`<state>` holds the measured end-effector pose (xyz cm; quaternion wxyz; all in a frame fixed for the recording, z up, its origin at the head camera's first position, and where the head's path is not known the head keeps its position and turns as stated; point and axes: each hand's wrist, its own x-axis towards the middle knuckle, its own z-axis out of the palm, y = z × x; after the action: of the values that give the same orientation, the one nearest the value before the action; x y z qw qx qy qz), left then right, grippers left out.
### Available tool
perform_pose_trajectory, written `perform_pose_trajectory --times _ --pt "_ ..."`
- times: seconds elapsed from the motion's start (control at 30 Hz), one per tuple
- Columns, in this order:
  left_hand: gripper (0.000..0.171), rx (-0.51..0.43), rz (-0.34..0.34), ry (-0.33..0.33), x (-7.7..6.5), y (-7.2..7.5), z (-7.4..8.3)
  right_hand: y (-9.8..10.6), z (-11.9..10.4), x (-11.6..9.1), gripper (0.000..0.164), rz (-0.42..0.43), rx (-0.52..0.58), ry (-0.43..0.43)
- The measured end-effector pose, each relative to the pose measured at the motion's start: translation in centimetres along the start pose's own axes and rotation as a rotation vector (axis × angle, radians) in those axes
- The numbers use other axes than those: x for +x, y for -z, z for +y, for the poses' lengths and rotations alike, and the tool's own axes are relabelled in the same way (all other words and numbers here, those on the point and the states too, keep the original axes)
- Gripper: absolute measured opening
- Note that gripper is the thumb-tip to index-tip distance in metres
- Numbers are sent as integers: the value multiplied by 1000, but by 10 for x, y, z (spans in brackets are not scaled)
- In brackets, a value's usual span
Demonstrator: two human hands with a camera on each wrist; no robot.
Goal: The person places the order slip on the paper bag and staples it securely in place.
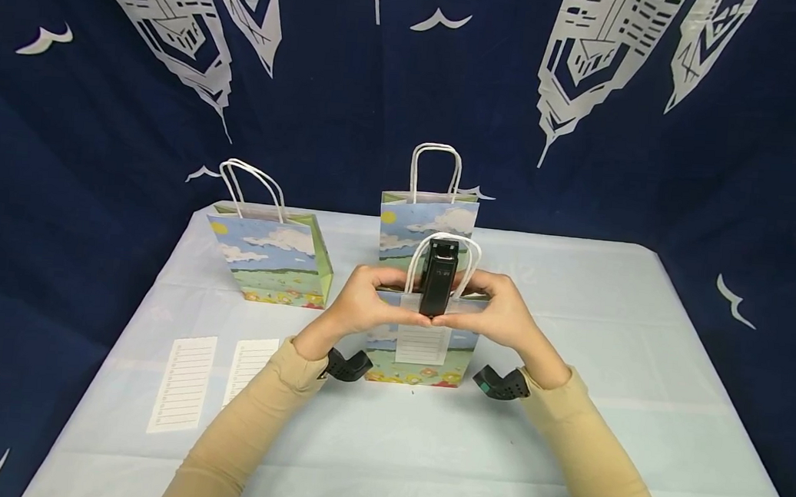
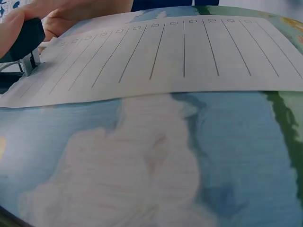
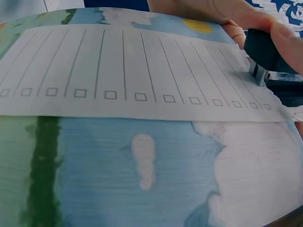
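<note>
A black stapler [image 1: 440, 277] straddles the top edge of the nearest paper gift bag [image 1: 457, 366], between its white rope handles. A lined checklist slip [image 1: 422, 346] lies flat against the bag's front, its upper end under the stapler's head. My left hand [image 1: 359, 303] and right hand [image 1: 504, 310] grip the stapler together from both sides. Both thumbs meet at its near end, while the other fingers reach behind, partly hidden by the bag. In the right wrist view, a thumb presses on the stapler head [image 3: 267, 49] over the slip's edge.
Behind the held bag stands a matching gift bag [image 1: 427, 227]; another gift bag [image 1: 272, 259] stands at the left. Two lined slips, one at far left [image 1: 183, 384] and one partly under the left sleeve [image 1: 251, 361], lie on the pale tablecloth [image 1: 607, 432]. A dark patterned curtain [image 1: 353, 99] hangs behind.
</note>
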<state>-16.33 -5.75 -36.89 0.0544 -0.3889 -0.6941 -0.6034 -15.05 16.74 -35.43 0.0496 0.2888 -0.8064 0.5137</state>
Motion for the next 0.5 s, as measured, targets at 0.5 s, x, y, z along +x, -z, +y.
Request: perform_pose_trajectory --times 0.5 --pt "47 24 7 -7 6 1 35 2 -37 -1 53 66 -31 116"
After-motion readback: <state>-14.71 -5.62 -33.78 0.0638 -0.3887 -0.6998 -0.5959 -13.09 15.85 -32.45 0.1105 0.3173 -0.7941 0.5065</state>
